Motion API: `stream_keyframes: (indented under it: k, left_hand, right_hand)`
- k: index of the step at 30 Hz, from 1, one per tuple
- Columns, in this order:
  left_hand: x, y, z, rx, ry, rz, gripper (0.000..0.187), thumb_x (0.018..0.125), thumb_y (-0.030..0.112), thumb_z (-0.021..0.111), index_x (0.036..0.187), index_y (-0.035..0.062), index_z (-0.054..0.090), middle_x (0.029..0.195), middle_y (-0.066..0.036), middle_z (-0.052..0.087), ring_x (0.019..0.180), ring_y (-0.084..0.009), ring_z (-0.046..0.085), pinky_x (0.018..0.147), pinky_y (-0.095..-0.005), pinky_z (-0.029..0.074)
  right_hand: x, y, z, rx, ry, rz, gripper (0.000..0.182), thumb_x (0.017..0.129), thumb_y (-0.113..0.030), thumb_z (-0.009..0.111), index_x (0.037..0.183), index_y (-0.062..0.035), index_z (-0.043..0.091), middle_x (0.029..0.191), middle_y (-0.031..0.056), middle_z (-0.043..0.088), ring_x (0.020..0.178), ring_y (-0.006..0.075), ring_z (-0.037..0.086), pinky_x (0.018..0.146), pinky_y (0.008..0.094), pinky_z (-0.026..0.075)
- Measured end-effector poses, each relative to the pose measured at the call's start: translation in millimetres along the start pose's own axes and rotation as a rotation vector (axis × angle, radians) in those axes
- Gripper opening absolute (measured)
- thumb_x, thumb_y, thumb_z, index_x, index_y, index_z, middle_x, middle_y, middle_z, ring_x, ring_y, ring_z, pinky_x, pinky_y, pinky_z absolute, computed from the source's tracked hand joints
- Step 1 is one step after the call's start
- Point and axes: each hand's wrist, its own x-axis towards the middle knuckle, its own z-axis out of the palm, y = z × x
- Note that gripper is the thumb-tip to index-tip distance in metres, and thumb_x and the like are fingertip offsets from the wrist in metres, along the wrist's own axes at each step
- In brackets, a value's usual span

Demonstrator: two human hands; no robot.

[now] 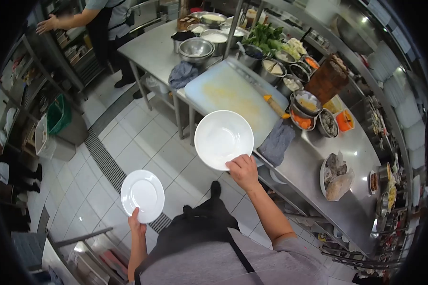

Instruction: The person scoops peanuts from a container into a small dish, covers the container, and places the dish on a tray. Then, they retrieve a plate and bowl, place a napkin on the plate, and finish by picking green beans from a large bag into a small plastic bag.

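In my right hand [244, 172] is a white bowl [223, 137], gripped by its near rim with the thumb inside. It looks to have nothing in it, and it hangs in front of the steel counter's edge. My left hand [137, 222] pinches the near rim of a white plate [142, 195], lower and further left, above the tiled floor. The plate's upper face is bare. Bowl and plate are apart from each other. The fingers beneath both dishes are mostly hidden.
A cutting board [238, 95] with a yellow-handled knife [276, 106] lies on the steel counter [309, 166]. Grey cloths [277, 142] and containers of cut food surround it. A bin [59, 118] and another person [107, 28] are at the left. A drain grate [104, 161] crosses the floor.
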Motion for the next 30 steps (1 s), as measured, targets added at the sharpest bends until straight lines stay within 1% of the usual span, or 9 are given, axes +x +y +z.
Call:
stream_keyframes:
  k: [8,12,15,17,18,19,21,24,30]
  left_hand:
    - [42,-7,135,-0.001,-0.247,-0.054,0.047,0.081,0.006,0.052,0.124,-0.0039,0.037,0.114,-0.016,0.051,0.103,-0.0275,0.052,0.088,-0.0396,0.043]
    - [60,-4,235,-0.008,-0.375,-0.044,0.048,0.081,0.005,0.051,0.125,-0.0045,0.035,0.116,-0.017,0.049,0.104,-0.0288,0.050,0.089,-0.0402,0.042]
    - [69,2,296,0.031,-0.421,-0.034,0.053,0.077,0.006,0.055,0.126,-0.0027,0.035,0.115,-0.017,0.051,0.101,-0.0314,0.053,0.088,-0.0434,0.044]
    - [78,7,329,0.059,-0.457,-0.029,0.054,0.077,0.006,0.055,0.126,-0.0039,0.034,0.115,-0.018,0.051,0.101,-0.0317,0.053,0.087,-0.0434,0.045]
    - [78,11,341,0.103,-0.464,-0.027,0.054,0.077,0.005,0.055,0.126,-0.0050,0.034,0.115,-0.019,0.050,0.101,-0.0319,0.053,0.086,-0.0434,0.046]
    - [70,17,360,0.114,-0.428,-0.003,0.047,0.077,0.002,0.052,0.121,-0.0092,0.039,0.111,-0.020,0.052,0.096,-0.0313,0.055,0.083,-0.0404,0.046]
    - [69,20,380,0.120,-0.453,-0.006,0.050,0.077,0.004,0.053,0.123,-0.0082,0.036,0.112,-0.020,0.051,0.098,-0.0320,0.055,0.083,-0.0416,0.047]
    - [66,18,400,0.104,-0.479,-0.034,0.052,0.078,0.006,0.054,0.124,-0.0071,0.034,0.113,-0.021,0.050,0.100,-0.0330,0.054,0.084,-0.0431,0.047]
    - [66,11,411,0.116,-0.480,-0.081,0.052,0.077,0.007,0.054,0.123,-0.0079,0.035,0.112,-0.022,0.051,0.099,-0.0332,0.055,0.083,-0.0439,0.048]
  right_hand:
    - [73,119,51,-0.191,-0.034,0.313,0.008,0.066,-0.018,0.063,0.072,-0.0151,0.058,0.071,-0.0004,0.053,0.078,0.0206,0.051,0.064,0.0368,0.040]
    - [83,165,72,-0.247,-0.305,0.410,0.017,0.070,-0.024,0.063,0.084,-0.0159,0.062,0.084,0.0015,0.057,0.089,0.0231,0.051,0.069,0.0396,0.042]
    - [122,163,13,-0.210,-0.406,0.432,0.019,0.070,-0.024,0.064,0.089,-0.0165,0.063,0.093,0.0015,0.059,0.094,0.0229,0.053,0.073,0.0377,0.045]
    - [178,188,-58,-0.131,-0.127,0.355,0.019,0.073,-0.024,0.063,0.091,-0.0171,0.064,0.093,0.0030,0.060,0.091,0.0217,0.056,0.073,0.0353,0.047]
    - [200,214,-90,-0.205,0.170,0.086,0.014,0.075,-0.021,0.062,0.086,-0.0137,0.063,0.083,0.0056,0.060,0.077,0.0221,0.057,0.067,0.0330,0.047]
    - [241,201,-147,-0.605,0.201,0.135,0.008,0.075,-0.015,0.062,0.080,-0.0093,0.061,0.075,0.0071,0.059,0.071,0.0237,0.055,0.064,0.0344,0.047]
    - [301,227,-211,-0.617,0.697,-0.141,0.009,0.074,-0.012,0.058,0.067,-0.0073,0.055,0.067,0.0054,0.052,0.067,0.0236,0.052,0.062,0.0333,0.046]
    - [374,266,-262,-0.817,0.545,-0.188,0.006,0.072,-0.007,0.056,0.076,-0.0056,0.060,0.081,0.0081,0.059,0.080,0.0256,0.056,0.069,0.0338,0.048]
    - [425,318,-272,-1.038,0.129,0.123,0.014,0.073,-0.006,0.051,0.081,-0.0055,0.063,0.088,0.0095,0.060,0.089,0.0260,0.056,0.072,0.0376,0.048]
